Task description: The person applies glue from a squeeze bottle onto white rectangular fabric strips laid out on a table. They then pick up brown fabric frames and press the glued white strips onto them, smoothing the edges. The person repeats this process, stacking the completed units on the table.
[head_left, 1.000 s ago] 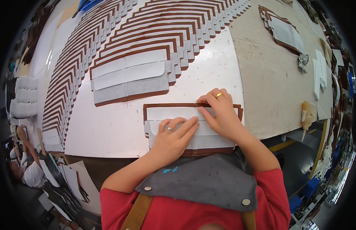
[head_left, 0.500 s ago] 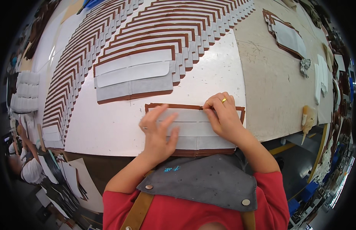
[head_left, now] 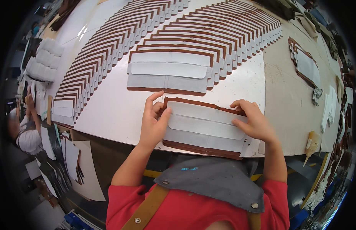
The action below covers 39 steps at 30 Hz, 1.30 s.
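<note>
In front of me lies a small pile of brown leather-like panels (head_left: 203,150) faced with white and grey backing pieces; brown borders show along its long edges. My left hand (head_left: 153,120) is at the pile's left end, its thumb near the white piece and its index finger stretched out past the upper corner. At the right end, my right hand (head_left: 254,120) has its thumb over the white face and its curved fingers at the upper brown edge, with a gap between them. Neither hand is plainly pinching the pile.
Beyond it, a long overlapping row of similar panels (head_left: 168,82) runs to the far right. A second row (head_left: 63,108) lies left. More panels (head_left: 306,63) and a pale nozzled bottle (head_left: 311,145) are at right. Another person (head_left: 27,134) is at far left.
My left hand has moved from above the panels to their left end. My right hand has gone from pinching the upper edge to the right end, fingers spread. The whole view has tilted.
</note>
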Each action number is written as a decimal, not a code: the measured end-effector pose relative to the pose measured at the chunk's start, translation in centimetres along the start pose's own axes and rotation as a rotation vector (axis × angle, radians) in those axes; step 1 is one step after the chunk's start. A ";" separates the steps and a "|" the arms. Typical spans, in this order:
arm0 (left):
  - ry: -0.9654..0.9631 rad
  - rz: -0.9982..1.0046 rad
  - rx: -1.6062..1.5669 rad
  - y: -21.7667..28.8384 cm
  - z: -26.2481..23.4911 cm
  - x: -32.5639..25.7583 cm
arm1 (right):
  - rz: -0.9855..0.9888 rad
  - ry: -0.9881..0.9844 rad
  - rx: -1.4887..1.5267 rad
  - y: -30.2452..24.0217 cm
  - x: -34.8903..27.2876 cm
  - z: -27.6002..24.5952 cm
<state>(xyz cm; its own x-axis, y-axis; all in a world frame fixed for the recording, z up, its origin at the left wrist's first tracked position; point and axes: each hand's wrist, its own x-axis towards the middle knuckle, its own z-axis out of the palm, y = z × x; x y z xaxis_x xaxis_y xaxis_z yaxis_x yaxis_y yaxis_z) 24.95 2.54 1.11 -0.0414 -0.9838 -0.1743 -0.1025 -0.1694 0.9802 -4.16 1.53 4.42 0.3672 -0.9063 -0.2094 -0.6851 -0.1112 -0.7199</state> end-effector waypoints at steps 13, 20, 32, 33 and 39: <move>-0.042 -0.096 -0.061 -0.3 -4.5 1.2 | 0.258 -0.421 0.609 1.4 3.1 -0.2; -0.258 -0.188 0.040 -0.9 -2.5 -1.2 | 0.302 -0.349 0.592 3.7 -0.5 -0.4; -0.384 -0.340 -0.381 4.0 -4.3 -1.6 | 0.038 -0.086 1.131 2.2 -1.4 -4.9; -0.277 -0.302 -0.360 3.7 -5.3 -0.8 | 0.034 -0.082 1.109 1.0 -0.5 -4.6; 0.179 0.037 0.145 5.4 -12.3 8.6 | -0.039 -0.035 0.883 -1.9 9.2 -0.3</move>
<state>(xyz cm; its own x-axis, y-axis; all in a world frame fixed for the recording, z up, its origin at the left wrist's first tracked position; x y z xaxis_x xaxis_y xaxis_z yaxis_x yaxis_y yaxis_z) 36.30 -7.60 6.06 0.1274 -0.9861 -0.1065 -0.2461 -0.1354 0.9597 0.37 -6.70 4.05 0.4087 -0.8940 -0.1838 0.0586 0.2267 -0.9722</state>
